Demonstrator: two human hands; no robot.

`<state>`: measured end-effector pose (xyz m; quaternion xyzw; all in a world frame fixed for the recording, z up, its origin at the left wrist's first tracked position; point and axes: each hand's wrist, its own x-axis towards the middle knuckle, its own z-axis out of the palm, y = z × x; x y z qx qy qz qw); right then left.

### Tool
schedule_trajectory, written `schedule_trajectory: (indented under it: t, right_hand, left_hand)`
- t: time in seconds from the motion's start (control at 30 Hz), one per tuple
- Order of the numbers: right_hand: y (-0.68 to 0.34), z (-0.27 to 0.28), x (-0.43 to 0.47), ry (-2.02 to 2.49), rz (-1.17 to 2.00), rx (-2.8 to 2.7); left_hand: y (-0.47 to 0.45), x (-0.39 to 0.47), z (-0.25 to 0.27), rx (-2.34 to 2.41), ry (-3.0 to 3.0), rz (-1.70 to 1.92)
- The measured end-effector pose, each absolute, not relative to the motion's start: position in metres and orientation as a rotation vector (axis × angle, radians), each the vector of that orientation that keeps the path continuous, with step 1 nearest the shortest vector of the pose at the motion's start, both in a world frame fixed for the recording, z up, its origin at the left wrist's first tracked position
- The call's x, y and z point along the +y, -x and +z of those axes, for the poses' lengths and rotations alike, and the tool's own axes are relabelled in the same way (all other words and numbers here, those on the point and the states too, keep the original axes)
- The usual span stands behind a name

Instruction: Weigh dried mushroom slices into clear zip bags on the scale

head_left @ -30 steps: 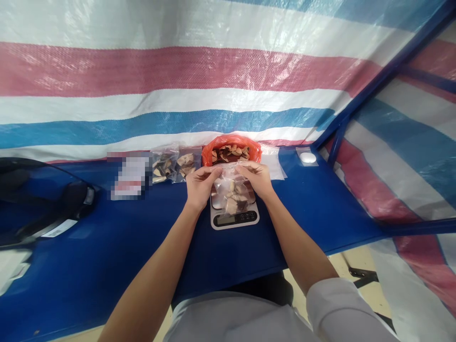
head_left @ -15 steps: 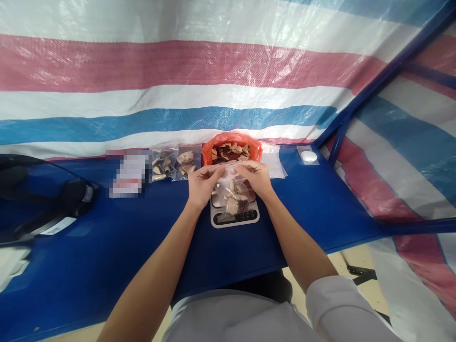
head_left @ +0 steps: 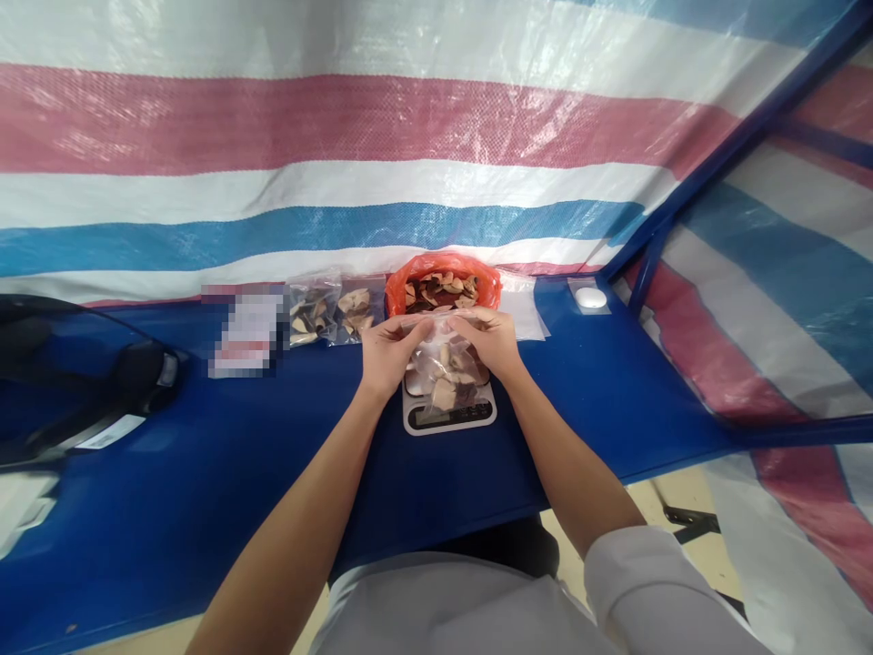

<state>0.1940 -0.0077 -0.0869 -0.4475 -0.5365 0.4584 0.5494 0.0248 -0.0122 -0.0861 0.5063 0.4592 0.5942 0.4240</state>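
In the head view, the thumbs of the left hand [head_left: 386,357] and right hand [head_left: 495,346] have drawn slightly closer along the top edge of the clear bag [head_left: 453,375], so work seemingly remains at its mouth. Both hands' fingers pinch that edge; the filled part lies below them, over the scale [head_left: 486,419], contact unclear.

We log diffuse, mod. bright light, prob. from overhead; source out of frame. Glare streaks on striped sheet [head_left: 436,118], esp. upper ctr. Small glints on clear bag [head_left: 446,373] wash out some detail for us. Tabletop [head_left: 197,473] darker L than R. Wide-angle distort. toward edges. Black gear [head_left: 146,373] at L soft, low contrast. Pixelated patch [head_left: 249,332] unreadable. Scale display [head_left: 435,418] dim, no digits legible to us.
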Motion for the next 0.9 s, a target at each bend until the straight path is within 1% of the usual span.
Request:
schedule_trajectory:
  t: [0.33,0.53,0.7,0.9]
  right_hand:
    - [-0.199,-0.083,-0.008,1.040,1.150,-1.217]
    - [-0.199,-0.084,-0.007,1.103,1.135,-1.211]
    - [-0.200,-0.087,-0.002,1.078,1.094,-1.203]
    - [-0.203,-0.087,0.001,1.046,1.116,-1.236]
  left_hand:
    - [-0.020,-0.006,-0.091,1.130,-1.267,1.516]
    - [-0.019,-0.006,-0.089,1.145,-1.247,1.446]
    - [-0.021,0.001,-0.086,1.137,-1.311,1.400]
    - [-0.020,0.013,-0.083,1.147,-1.345,1.374]
